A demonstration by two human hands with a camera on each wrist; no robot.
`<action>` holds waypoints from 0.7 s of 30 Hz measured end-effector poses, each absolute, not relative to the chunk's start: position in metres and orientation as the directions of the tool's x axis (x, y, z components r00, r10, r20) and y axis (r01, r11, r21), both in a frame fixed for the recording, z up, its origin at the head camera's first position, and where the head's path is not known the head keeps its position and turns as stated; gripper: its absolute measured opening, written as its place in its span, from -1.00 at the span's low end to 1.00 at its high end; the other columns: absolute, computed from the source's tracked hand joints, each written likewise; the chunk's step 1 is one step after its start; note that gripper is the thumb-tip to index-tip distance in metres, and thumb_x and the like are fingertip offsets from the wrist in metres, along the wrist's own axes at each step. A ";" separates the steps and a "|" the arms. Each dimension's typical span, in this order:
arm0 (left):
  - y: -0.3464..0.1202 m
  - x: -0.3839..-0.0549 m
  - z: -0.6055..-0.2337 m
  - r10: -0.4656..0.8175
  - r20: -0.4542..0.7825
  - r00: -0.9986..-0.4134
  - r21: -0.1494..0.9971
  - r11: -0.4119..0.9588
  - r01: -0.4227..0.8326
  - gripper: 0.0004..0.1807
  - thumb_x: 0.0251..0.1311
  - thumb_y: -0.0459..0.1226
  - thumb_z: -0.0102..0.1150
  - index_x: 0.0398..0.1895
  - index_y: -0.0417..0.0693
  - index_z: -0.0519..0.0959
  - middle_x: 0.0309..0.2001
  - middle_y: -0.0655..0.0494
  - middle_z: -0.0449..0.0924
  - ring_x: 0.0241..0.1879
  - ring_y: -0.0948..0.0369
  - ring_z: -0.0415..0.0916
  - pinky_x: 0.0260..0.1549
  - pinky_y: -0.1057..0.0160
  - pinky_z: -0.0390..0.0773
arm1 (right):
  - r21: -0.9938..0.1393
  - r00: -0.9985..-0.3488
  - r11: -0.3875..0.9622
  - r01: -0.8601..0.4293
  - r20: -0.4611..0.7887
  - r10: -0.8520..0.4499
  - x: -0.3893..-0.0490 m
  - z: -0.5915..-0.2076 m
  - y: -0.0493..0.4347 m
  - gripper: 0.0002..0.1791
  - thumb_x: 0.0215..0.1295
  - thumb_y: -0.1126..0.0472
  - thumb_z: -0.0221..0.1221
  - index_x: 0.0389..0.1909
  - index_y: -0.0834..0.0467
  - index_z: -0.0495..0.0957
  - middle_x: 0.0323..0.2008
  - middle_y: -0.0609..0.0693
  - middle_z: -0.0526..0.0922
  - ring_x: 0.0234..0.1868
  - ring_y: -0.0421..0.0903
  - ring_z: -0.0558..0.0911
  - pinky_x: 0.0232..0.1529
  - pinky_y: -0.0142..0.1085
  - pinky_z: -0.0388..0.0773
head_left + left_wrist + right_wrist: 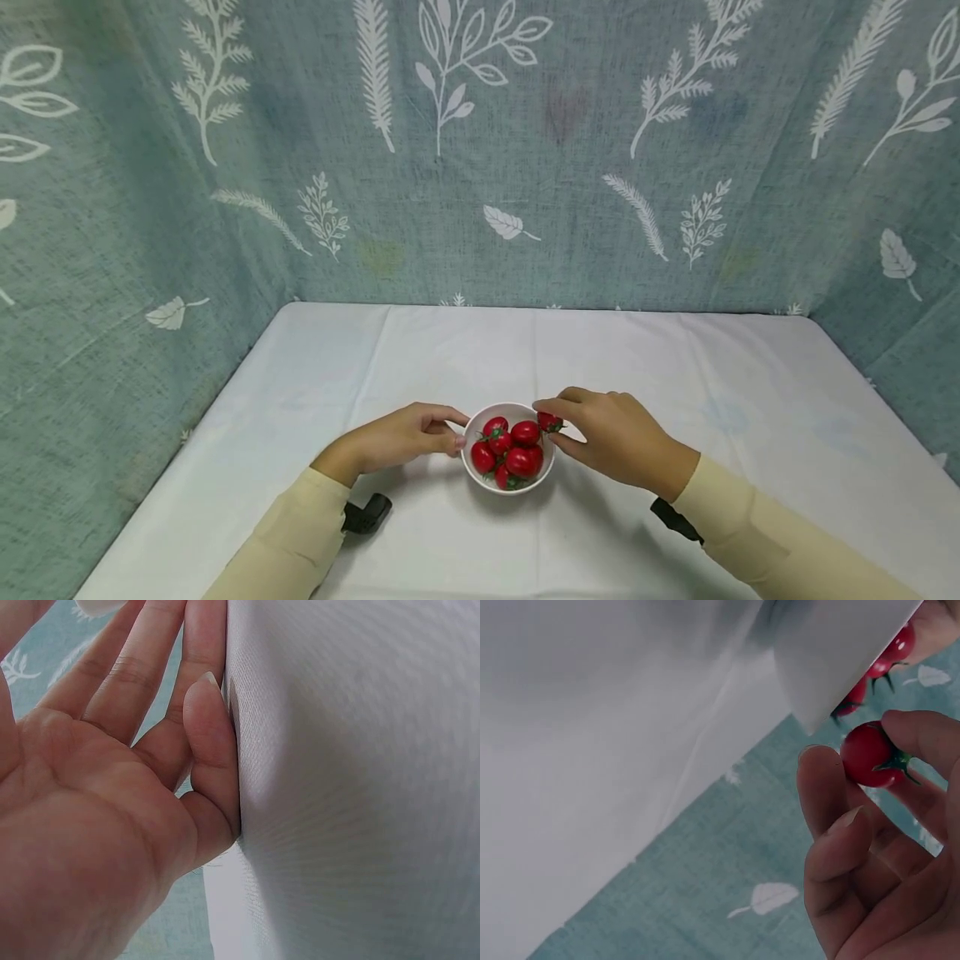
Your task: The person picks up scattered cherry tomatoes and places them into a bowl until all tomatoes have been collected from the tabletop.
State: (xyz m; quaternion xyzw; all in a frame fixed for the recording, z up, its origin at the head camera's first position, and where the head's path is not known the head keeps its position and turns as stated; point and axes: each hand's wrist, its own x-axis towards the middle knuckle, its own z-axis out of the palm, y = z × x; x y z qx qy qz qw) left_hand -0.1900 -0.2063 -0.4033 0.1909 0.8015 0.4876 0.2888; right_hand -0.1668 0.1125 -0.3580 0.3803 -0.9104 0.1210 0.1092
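Note:
A white bowl [507, 412] of several red cherry tomatoes [519, 461] with green stems stands on the table. My left hand [403, 433] holds the bowl's left side between thumb and fingers. In the left wrist view, that palm [90, 825] shows, its little finger against the white cloth and a bit of bowl at the top edge. Over the bowl's right rim, my right hand [613, 435] pinches one cherry tomato [866, 755] between thumb and fingertips. The right wrist view shows this tomato just outside the bowl wall [829, 656], its green stem toward the palm.
A white cloth [622, 358] with fold lines covers the table. Grey-green curtains [465, 183] with white leaf prints stand at the back and both sides. Black wrist devices [367, 514] sit under both sleeves.

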 end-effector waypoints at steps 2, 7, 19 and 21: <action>-0.206 -0.190 -0.403 0.590 -0.274 -0.759 0.893 0.450 0.028 -0.55 0.36 -0.09 0.23 0.24 -0.04 0.54 -0.04 0.07 0.75 0.00 0.21 0.65 0.21 -0.01 0.45 | -0.148 -0.678 0.668 -0.729 0.289 -0.676 -0.164 -0.359 0.110 -0.60 0.20 0.07 0.40 0.08 -0.02 0.65 -0.17 -0.13 0.71 -0.43 -0.28 0.63 -0.48 -0.45 0.47; -0.206 -0.190 -0.403 0.596 -0.274 -0.755 0.897 0.442 0.024 -0.55 0.36 -0.09 0.23 0.24 -0.05 0.53 -0.04 0.07 0.75 0.00 0.21 0.65 0.22 -0.01 0.45 | -0.168 -0.680 0.661 -0.731 0.256 -0.687 -0.161 -0.362 0.105 -0.60 0.21 0.02 0.39 0.08 -0.05 0.66 -0.19 -0.14 0.70 -0.44 -0.30 0.61 -0.45 -0.43 0.48; -0.205 -0.193 -0.403 0.608 -0.274 -0.745 0.900 0.435 0.023 -0.56 0.37 -0.09 0.21 0.23 -0.06 0.53 -0.04 0.06 0.74 0.01 0.19 0.65 0.23 -0.02 0.43 | -0.143 -0.679 0.664 -0.734 0.191 -0.709 -0.157 -0.366 0.100 -0.60 0.22 -0.05 0.38 0.07 -0.05 0.69 -0.11 -0.13 0.69 -0.36 -0.28 0.65 -0.37 -0.33 0.57; -0.205 -0.192 -0.403 0.607 -0.276 -0.746 0.901 0.433 0.019 -0.56 0.37 -0.10 0.22 0.23 -0.07 0.54 -0.04 0.05 0.74 0.00 0.20 0.65 0.23 -0.02 0.43 | -0.135 -0.679 0.666 -0.734 0.187 -0.710 -0.157 -0.367 0.099 -0.61 0.23 -0.06 0.37 0.05 -0.04 0.70 -0.10 -0.13 0.69 -0.35 -0.27 0.66 -0.37 -0.31 0.57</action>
